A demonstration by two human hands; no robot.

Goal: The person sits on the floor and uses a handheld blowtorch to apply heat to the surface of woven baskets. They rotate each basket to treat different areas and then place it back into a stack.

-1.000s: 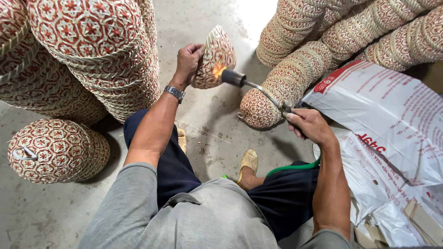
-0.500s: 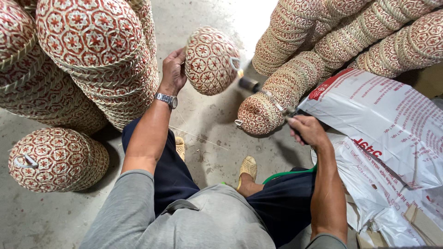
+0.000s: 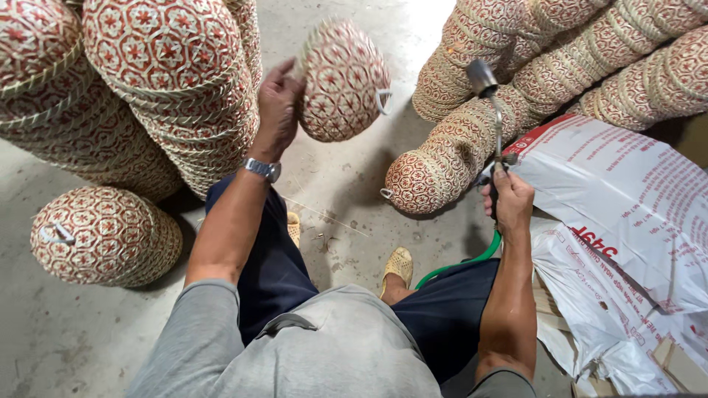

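Observation:
My left hand (image 3: 278, 110) grips the rim of a woven red-and-cream patterned basket (image 3: 341, 79), held up with its rounded bottom toward me and a small loop on its right side. My right hand (image 3: 509, 200) holds the handle of a metal gas torch (image 3: 487, 96), its nozzle pointing up and away from the basket, with no flame visible. A green hose (image 3: 461, 264) runs from the torch down past my knee. I sit with my legs apart on the concrete floor.
Tall nested stacks of the same baskets lie at left (image 3: 169, 81) and upper right (image 3: 560, 81). A single basket (image 3: 103, 234) rests on the floor at left. White printed plastic sacks (image 3: 627, 221) lie at right. Concrete floor (image 3: 346, 191) shows between my feet.
The torch has swung away from the basket and now points upward, its flame no longer seen. My left hand has turned and lifted the basket closer.

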